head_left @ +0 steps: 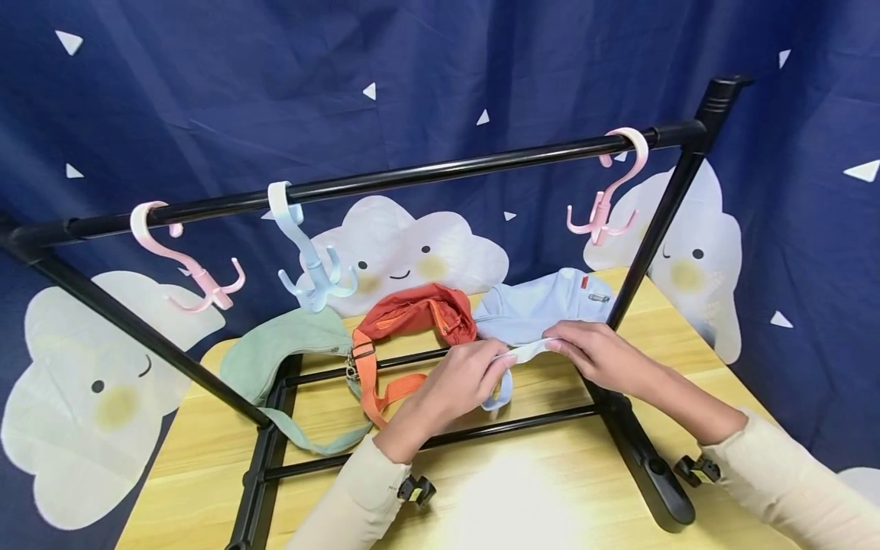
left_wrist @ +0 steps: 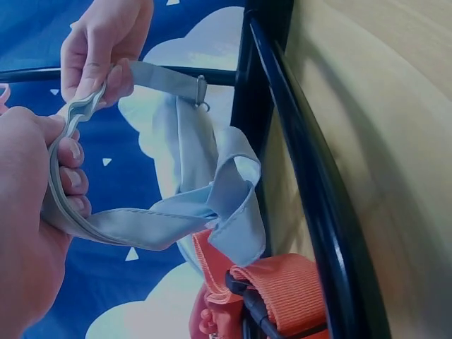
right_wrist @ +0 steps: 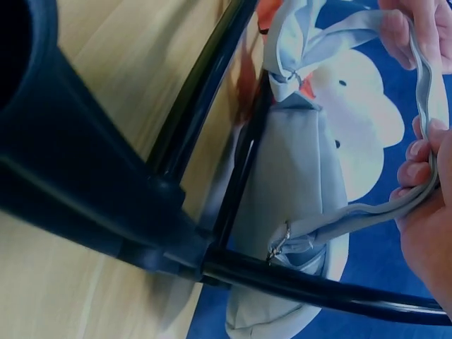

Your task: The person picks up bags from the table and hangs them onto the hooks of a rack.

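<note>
In the head view, my left hand (head_left: 459, 382) and right hand (head_left: 603, 356) grip the strap (head_left: 531, 351) of a light blue sling bag (head_left: 529, 305), pulling out a short length between them. Thumbs lie along the band while the fingers curl under it. The bag's body rests on the table behind the lower rack bars. One loop of strap (left_wrist: 141, 227) hangs from my left hand in the left wrist view, twisted near its lower end. From my right hand the strap (right_wrist: 353, 220) runs down to a metal ring on the bag, as the right wrist view shows.
A black rack (head_left: 440, 174) stands over the wooden table (head_left: 550, 473), its top rail bearing pink hooks (head_left: 206, 284) (head_left: 600, 218) and a blue hook (head_left: 316, 279). A red-orange bag (head_left: 406, 309) and a green bag (head_left: 285, 344) lie left of the blue one. Behind hangs a navy curtain (head_left: 426, 46).
</note>
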Demonstrator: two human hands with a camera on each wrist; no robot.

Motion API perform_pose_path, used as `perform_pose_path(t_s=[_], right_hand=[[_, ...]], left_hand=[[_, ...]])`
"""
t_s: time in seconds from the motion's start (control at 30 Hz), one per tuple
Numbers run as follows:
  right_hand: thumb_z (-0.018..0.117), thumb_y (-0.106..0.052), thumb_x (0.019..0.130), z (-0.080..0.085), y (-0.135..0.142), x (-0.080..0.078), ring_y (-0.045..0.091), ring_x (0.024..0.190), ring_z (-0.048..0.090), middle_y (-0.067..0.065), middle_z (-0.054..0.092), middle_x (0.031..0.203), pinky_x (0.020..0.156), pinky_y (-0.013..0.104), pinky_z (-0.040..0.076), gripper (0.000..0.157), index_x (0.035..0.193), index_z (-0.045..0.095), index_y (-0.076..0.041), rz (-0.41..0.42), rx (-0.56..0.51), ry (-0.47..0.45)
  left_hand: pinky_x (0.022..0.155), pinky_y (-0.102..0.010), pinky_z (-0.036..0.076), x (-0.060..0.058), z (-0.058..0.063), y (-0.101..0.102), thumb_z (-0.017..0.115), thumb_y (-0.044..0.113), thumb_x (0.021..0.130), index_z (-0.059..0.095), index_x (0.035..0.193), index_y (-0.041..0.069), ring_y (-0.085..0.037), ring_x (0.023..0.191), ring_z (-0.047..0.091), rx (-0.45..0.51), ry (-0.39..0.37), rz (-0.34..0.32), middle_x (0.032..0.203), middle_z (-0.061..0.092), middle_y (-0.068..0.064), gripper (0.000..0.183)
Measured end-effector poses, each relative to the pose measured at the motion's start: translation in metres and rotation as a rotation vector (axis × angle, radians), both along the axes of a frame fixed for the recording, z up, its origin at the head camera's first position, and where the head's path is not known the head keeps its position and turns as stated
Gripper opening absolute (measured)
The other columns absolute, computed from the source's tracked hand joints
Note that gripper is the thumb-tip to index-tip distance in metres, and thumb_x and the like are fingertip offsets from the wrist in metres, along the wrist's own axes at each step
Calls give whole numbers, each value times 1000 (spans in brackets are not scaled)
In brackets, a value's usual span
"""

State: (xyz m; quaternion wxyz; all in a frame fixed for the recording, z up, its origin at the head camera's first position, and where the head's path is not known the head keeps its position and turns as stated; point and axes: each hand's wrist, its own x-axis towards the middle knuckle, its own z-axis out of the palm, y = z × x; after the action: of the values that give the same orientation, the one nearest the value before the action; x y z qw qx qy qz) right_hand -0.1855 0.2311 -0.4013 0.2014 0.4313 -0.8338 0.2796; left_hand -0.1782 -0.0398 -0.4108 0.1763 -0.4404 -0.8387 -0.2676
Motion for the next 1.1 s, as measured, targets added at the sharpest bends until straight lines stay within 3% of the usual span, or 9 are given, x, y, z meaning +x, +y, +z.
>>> perform_pose_path(t_s=[0.27,0.53,0.73,0.97,1.1], right_hand=[[70,1,94,6,-3,5,4,80,58,-7,69,88,76,15,46,15,101,71,-13,-31,-39,64],[68,-9,98,15,-5,13,12,82,69,-2,75,91,81,17,52,6,101,74,-9,-120,-48,130],[61,-20,104,25,-5,20,12,80,68,1,76,91,77,21,53,18,102,74,-8,-147,-62,165],[61,-19,105,37,-5,29,8,76,61,-1,74,90,73,18,50,17,102,73,-8,-150,-86,168],[56,-28,107,43,-6,31,10,76,62,1,75,92,73,19,50,28,102,75,-7,-135,-111,193]], left_hand=[[58,-12,34,0,6,-2,57,18,107,60,94,10,-5,61,44,25,23,-28,71,51,4,16],[61,-13,38,-2,14,2,59,16,106,62,94,9,-6,63,48,81,71,-43,73,55,2,14],[60,-14,39,0,21,5,59,17,106,63,93,9,-6,63,48,103,95,-29,73,55,2,15],[62,-14,42,2,28,8,59,17,106,64,95,9,-7,65,50,132,115,-32,76,57,2,14],[64,-16,45,3,34,9,61,16,105,65,96,9,-8,67,52,143,139,-22,77,58,1,12]])
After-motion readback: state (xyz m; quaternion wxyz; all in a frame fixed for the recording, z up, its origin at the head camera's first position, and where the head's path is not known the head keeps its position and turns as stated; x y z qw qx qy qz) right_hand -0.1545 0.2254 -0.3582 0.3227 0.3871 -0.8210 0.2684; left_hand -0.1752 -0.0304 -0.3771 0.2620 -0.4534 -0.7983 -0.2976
